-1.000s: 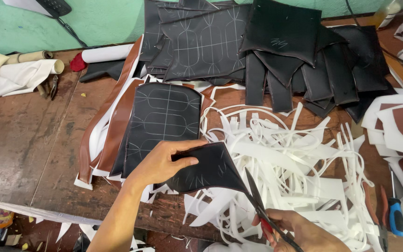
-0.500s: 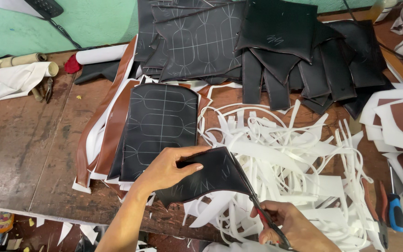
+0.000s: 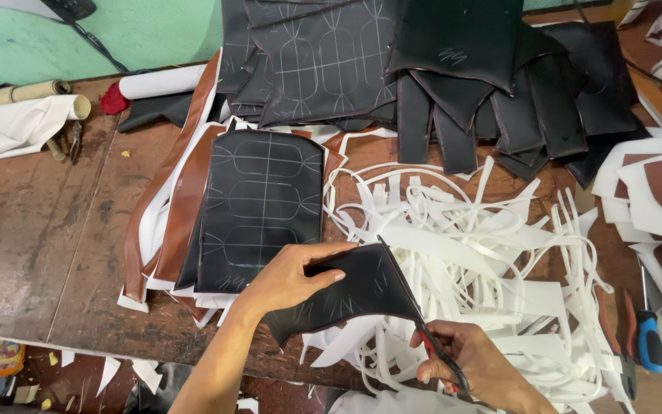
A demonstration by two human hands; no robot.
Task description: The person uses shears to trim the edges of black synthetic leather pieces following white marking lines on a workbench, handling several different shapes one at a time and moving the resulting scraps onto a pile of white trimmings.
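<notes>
the left hand (image 3: 289, 277) pinched the black leather piece (image 3: 354, 295) taut above the worktop (image 3: 32, 230) edge, so the right hand (image 3: 473, 368), closed around the scissors (image 3: 438, 354), could trim along its edge over white offcuts (image 3: 484, 261).

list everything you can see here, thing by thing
black cut piece: one, held at the table's front edge
scissors: one, red handles, at that piece's right edge
quilted panel: one, black, middle of table
brown strips: several, left of the panel
white foam trimmings: a heap, right of middle
black pieces: a stack, far side
paper rolls: a few, white, far left
screwdriver: one, blue handle, right edge
wooden table: one, brown
left hand: grips the black cut piece
right hand: works the scissors
</notes>
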